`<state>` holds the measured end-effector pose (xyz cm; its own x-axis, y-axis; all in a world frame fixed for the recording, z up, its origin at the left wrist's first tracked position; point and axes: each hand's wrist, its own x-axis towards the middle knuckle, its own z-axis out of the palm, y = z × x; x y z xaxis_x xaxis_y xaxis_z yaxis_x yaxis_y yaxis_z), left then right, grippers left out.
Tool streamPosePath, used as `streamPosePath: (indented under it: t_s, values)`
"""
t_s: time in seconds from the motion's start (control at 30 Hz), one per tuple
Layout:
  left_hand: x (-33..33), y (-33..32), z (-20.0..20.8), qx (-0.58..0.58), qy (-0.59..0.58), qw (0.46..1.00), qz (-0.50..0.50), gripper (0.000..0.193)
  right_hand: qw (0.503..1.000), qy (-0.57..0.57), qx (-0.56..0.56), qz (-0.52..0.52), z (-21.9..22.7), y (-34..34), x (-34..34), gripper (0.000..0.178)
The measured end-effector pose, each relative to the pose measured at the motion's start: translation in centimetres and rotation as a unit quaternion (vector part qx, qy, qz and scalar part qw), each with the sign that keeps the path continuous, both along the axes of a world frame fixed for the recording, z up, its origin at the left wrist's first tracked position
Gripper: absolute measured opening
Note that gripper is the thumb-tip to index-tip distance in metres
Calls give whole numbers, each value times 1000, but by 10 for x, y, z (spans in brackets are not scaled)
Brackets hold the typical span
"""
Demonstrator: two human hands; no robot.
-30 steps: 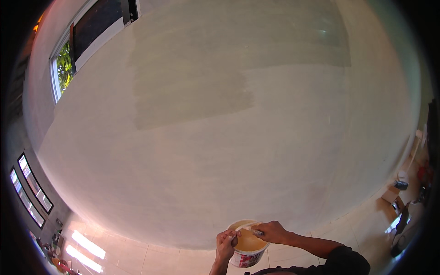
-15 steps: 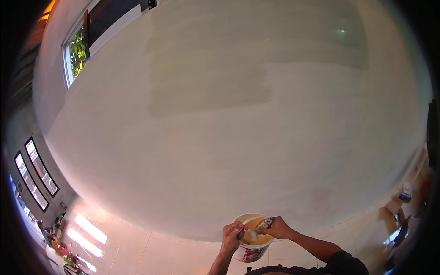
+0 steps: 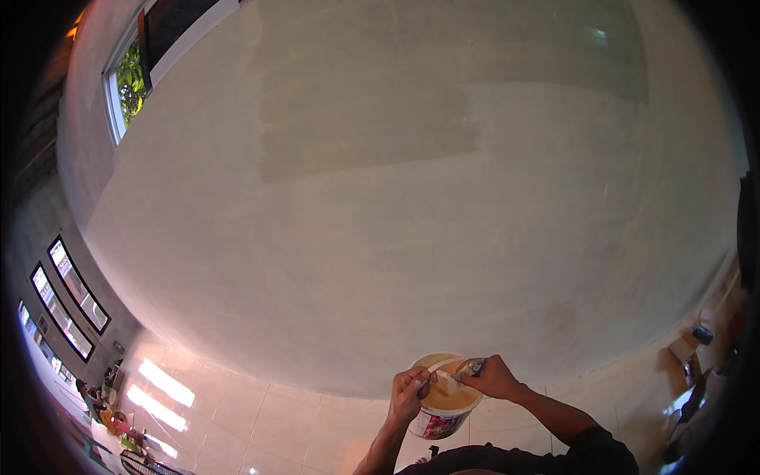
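In front of my body is a white plastic bucket with a printed side and cream-coloured paint inside. My left hand is closed at its left rim, gripping the white bucket handle, which arches over the opening. My right hand is wrapped round a paint-smeared paintbrush at the right side of the rim. The brush slants down and left over the paint; its pale, coated tip is close to the handle. My fingers partly hide both the brush and the handle.
A large pale wall fills the view ahead, with a darker, damp-looking patch high up. Light floor tiles run along its foot. A cardboard box and other items stand at the right; clutter lies at the far left.
The bucket and both hands appear slightly higher and further right, as the whole view has shifted. The brush lies flatter and closer to the handle than before.
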<state>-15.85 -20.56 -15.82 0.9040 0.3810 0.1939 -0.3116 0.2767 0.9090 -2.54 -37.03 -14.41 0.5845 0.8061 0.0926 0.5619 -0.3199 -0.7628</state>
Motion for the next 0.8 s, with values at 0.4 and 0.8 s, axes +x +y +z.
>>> streamPosePath:
  t_s: [0.4,0.8]
  values:
    - [-6,-1,13,-2,15,1000,15,23,998,58,-3,-7,-10,2,-8,23]
    - [-9,-2,17,-18,13,1000,8,23,989,-143,5,-30,17,-7,-19,29]
